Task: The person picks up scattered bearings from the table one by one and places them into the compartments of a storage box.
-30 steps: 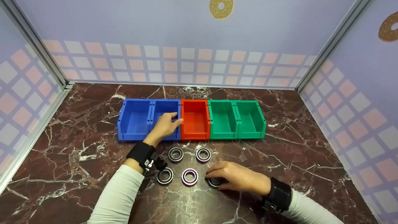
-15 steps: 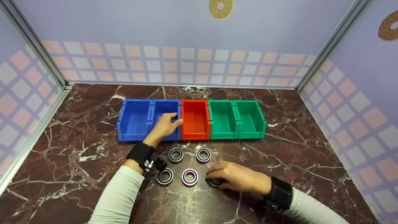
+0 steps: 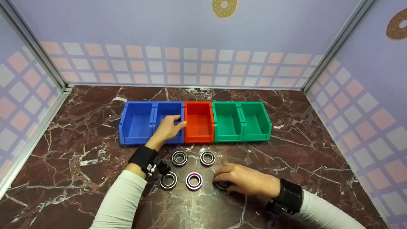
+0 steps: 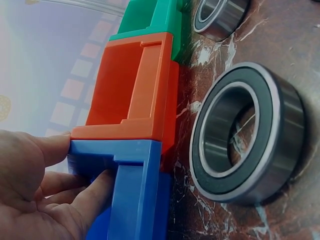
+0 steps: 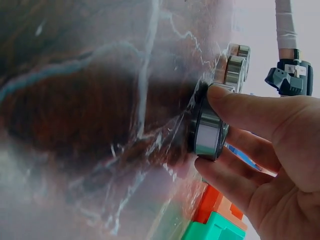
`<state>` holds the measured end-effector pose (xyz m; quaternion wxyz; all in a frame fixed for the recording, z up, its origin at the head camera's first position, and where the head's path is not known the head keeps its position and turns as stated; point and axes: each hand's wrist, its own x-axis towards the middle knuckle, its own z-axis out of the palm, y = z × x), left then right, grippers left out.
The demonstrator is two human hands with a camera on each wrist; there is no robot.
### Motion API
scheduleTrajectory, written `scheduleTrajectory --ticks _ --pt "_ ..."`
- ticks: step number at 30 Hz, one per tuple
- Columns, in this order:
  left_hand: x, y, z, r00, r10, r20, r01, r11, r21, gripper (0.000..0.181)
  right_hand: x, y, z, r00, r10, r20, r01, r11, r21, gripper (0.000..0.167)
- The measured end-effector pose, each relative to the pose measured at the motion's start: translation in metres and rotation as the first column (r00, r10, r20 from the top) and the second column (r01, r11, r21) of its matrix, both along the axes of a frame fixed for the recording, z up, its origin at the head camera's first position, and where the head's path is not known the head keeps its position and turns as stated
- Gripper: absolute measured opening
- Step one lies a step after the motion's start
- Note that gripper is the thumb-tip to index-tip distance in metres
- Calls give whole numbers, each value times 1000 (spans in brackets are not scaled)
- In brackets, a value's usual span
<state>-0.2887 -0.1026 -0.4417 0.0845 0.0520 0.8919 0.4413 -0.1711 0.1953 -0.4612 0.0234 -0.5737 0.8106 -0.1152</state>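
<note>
Free counter (image 3: 270,159) lies between the right hand (image 3: 248,180) and green bins (image 3: 229,138); leftward, four bearings (image 3: 188,182) stand in the way.

Your left arm: one long, close-fitting pale whitish sleeve (image 3: 118,198), creased along the forearm; one broad black wristband (image 3: 142,158) with small silvery fittings and a rounded black module (image 3: 164,167). Your left hand (image 3: 168,128): bare.

Your right arm: matching pale cuff (image 3: 322,206), meeting a wide black band (image 3: 291,194); dark, pale-marked attachment (image 3: 281,208) beneath. Your right hand (image 3: 246,179): bare.
</note>
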Motion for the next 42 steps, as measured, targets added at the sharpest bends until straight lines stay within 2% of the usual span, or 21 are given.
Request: scheduleTrajectory --ticks 6,14,29,42 --pt "0 0 0 1000 -3 7 3 1000 4 60 -2 1 8 1000 -14 2 14 1000 12 46" --pt "0 -4 -2 1000 5 -6 -5 1000 18 59 -8 2 17 999 -20 -36 21 999 28 49" --pt "0 -2 -1 1000 1 -16 -1 1000 -2 59 -18 12 40 997 -56 -56 54 998 -32 56" --pt "-1 -1 -3 1000 -1 21 0 1000 17 61 -33 20 63 993 -79 -93 71 994 -88 49"
